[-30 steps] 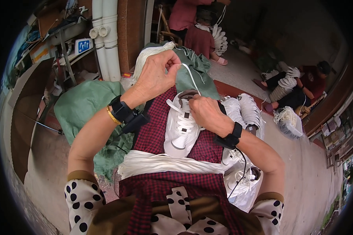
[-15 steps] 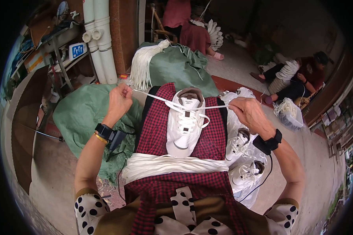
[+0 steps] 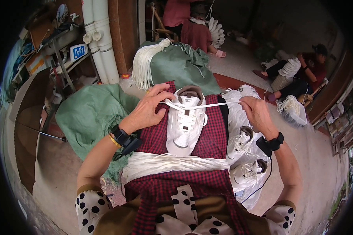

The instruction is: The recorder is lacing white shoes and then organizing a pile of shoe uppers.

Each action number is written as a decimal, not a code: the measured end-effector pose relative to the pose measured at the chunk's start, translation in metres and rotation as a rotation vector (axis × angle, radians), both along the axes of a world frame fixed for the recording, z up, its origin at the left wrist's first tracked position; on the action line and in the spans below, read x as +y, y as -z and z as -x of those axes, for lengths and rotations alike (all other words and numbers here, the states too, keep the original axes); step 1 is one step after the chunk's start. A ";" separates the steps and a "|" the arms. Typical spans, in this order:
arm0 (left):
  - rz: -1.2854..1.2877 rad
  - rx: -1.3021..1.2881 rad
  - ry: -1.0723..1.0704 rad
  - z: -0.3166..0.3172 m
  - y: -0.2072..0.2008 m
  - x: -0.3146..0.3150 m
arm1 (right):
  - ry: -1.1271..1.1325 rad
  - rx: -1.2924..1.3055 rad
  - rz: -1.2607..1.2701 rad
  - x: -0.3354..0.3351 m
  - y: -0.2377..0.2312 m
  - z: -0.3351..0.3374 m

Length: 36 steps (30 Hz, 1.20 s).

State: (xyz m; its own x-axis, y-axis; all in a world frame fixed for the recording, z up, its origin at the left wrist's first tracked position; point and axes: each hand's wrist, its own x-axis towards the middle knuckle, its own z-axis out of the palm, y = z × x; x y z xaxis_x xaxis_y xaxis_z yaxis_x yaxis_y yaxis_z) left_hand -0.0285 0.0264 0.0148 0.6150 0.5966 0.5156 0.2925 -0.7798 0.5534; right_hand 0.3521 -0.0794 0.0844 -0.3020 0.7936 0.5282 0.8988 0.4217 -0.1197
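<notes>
A white lace-up sneaker (image 3: 184, 129) lies on my lap, its toe toward me and its collar away. Its white shoelace (image 3: 217, 104) crosses over the tongue and runs taut to the right. My right hand (image 3: 258, 112) pinches that end, off the shoe's right side. At the left of the tongue, my left hand (image 3: 147, 109) has its fingers bent but apart, close against the other part of the lace; whether they touch it is hard to make out. Beneath the shoe is a red-and-black checked apron (image 3: 153, 137), with a bundle of white laces (image 3: 176, 163) across it.
More white sneakers (image 3: 245, 172) sit on clear plastic at my right. Green sacks (image 3: 90, 113) stand at the left and ahead, the far one topped by a lace bunch (image 3: 147, 58). Two people (image 3: 312, 66) sit farther off. White pipes (image 3: 98, 43) rise at the left.
My left hand has moved right, from holding a lace end out to the left to beside the shoe's tongue, and its fingers have spread. My right hand has moved slightly outward with its lace end.
</notes>
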 end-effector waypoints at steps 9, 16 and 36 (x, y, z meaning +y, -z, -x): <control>-0.054 0.198 -0.060 0.002 0.002 -0.048 | 0.166 -0.211 0.044 0.006 0.031 -0.020; 0.122 -0.117 -0.153 -0.013 0.007 -0.012 | 0.177 -0.018 -0.190 0.012 0.035 -0.020; -0.582 0.075 -0.513 0.073 0.024 0.040 | 0.040 0.551 -0.304 -0.006 0.048 0.061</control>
State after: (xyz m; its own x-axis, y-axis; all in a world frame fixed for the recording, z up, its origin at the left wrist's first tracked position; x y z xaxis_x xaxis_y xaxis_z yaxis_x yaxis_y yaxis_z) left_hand -0.1016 0.0665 -0.0096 0.3805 0.4622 0.8010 0.7156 -0.6957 0.0615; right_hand 0.2914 -0.0850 0.0360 0.1050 0.5889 0.8014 0.7551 0.4772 -0.4496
